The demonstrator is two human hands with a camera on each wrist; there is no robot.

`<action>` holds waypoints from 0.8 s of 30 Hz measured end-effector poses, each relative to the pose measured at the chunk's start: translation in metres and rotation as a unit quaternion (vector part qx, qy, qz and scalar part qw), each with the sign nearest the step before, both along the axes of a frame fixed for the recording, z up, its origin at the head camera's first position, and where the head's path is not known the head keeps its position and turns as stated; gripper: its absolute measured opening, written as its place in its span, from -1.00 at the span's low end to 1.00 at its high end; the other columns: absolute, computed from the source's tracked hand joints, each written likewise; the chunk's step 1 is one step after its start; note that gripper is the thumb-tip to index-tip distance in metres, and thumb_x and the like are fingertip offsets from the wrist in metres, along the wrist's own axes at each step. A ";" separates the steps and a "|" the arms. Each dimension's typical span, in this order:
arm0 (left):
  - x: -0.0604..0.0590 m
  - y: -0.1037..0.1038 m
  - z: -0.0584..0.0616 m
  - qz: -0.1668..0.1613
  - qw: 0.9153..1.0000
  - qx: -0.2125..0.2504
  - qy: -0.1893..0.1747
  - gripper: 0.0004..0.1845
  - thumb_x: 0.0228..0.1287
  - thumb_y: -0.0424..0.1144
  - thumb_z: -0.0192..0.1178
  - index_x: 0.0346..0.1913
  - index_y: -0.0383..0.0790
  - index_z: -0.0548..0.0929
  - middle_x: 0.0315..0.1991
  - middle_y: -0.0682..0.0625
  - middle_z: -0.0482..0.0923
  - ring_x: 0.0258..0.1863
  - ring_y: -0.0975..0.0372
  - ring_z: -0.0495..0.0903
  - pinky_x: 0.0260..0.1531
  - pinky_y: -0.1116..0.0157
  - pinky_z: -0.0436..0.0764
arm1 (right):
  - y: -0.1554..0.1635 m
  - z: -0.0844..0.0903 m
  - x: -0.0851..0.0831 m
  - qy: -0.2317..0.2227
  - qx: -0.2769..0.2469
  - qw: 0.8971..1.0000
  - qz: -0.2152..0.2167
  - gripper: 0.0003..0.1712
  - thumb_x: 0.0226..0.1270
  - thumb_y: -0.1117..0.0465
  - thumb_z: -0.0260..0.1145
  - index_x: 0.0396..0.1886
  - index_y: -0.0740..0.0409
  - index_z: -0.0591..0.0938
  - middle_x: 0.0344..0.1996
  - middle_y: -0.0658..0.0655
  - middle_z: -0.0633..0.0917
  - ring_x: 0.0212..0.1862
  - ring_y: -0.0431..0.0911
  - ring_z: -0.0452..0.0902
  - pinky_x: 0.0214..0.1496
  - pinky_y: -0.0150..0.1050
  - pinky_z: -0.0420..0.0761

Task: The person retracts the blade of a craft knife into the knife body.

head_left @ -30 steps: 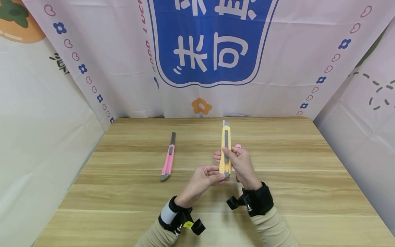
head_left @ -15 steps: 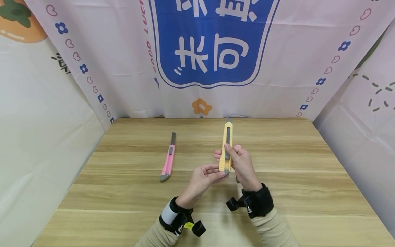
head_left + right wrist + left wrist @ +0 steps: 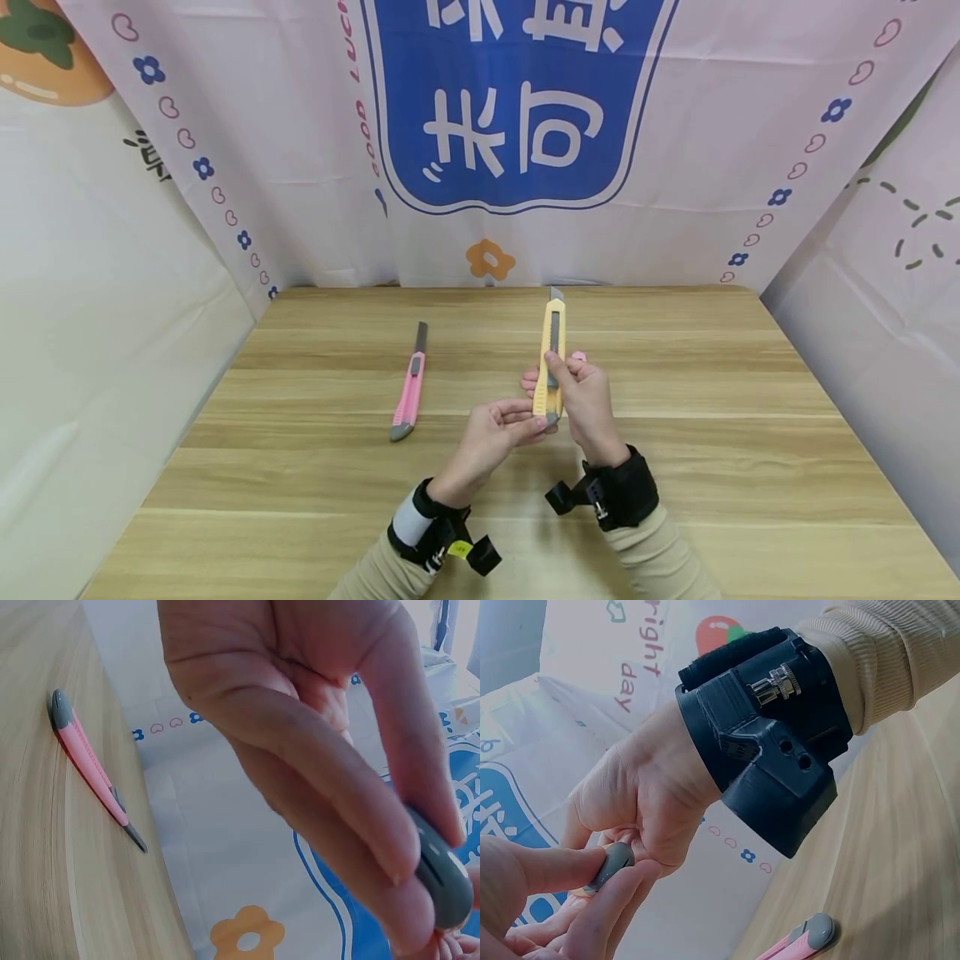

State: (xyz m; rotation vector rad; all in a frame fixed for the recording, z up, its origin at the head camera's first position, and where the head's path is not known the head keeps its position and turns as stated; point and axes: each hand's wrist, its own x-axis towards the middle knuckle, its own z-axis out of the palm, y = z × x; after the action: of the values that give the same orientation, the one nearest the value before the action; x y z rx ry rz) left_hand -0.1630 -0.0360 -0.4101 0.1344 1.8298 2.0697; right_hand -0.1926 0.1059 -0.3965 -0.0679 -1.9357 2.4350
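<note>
A wooden table (image 3: 675, 467) is standing before printed cloth, and above it the right hand (image 3: 583, 400) is curling round an upright yellow utility knife (image 3: 552, 350), thumb on its grey slider, while the left hand (image 3: 491, 437) is pinching its grey end cap; a pink utility knife (image 3: 408, 392) is lying to their left. From the left wrist, fingertips (image 3: 562, 866) are squeezing the grey cap (image 3: 611, 864). From the right wrist, fingers (image 3: 352, 802) are wrapping the same cap (image 3: 442, 874), the pink knife lying well apart.

Both forearms reach forward, the left hand (image 3: 491, 437) and right hand (image 3: 585, 400) raised together, fingers curled.
</note>
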 end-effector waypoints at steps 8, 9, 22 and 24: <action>0.001 0.000 0.000 -0.003 1.000 0.010 -0.003 -0.63 0.26 -0.46 0.19 0.12 -0.52 0.51 -0.03 -0.38 0.66 -0.22 0.26 0.76 -0.06 0.29 0.75 | 0.001 0.001 0.001 0.001 -0.011 1.000 0.008 -0.56 0.46 0.24 0.12 -0.02 0.66 0.50 -0.59 -0.01 0.79 -0.48 -0.21 0.75 -0.29 -0.30 0.79; 0.001 0.000 0.000 -0.004 1.000 0.011 -0.002 -0.63 0.26 -0.46 0.19 0.12 -0.52 0.51 -0.03 -0.39 0.66 -0.22 0.26 0.76 -0.07 0.30 0.75 | 0.002 0.001 0.001 0.000 -0.011 1.000 0.010 -0.56 0.47 0.24 0.11 -0.01 0.65 0.50 -0.60 -0.04 0.78 -0.47 -0.21 0.75 -0.28 -0.30 0.79; 0.000 0.000 -0.001 -0.007 1.000 0.005 0.002 -0.62 0.26 -0.46 0.18 0.12 -0.52 0.50 -0.03 -0.39 0.65 -0.22 0.26 0.76 -0.06 0.32 0.74 | 0.004 0.002 0.001 -0.002 0.001 1.000 0.028 -0.58 0.45 0.28 0.13 0.03 0.65 0.48 -0.59 -0.10 0.79 -0.43 -0.22 0.76 -0.23 -0.30 0.78; 0.000 0.000 -0.001 -0.007 1.000 0.008 0.003 -0.62 0.27 -0.46 0.18 0.13 -0.53 0.50 -0.03 -0.40 0.65 -0.22 0.26 0.76 -0.05 0.32 0.74 | 0.004 0.003 0.001 0.000 0.000 0.999 0.032 -0.58 0.46 0.27 0.12 0.03 0.64 0.48 -0.60 -0.13 0.78 -0.43 -0.24 0.76 -0.23 -0.32 0.78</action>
State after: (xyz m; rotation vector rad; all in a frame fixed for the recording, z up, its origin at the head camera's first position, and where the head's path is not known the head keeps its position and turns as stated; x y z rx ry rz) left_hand -0.1634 -0.0364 -0.4108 0.1579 1.8107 2.0774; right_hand -0.1919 0.1101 -0.3938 -0.0062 -1.9681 2.4756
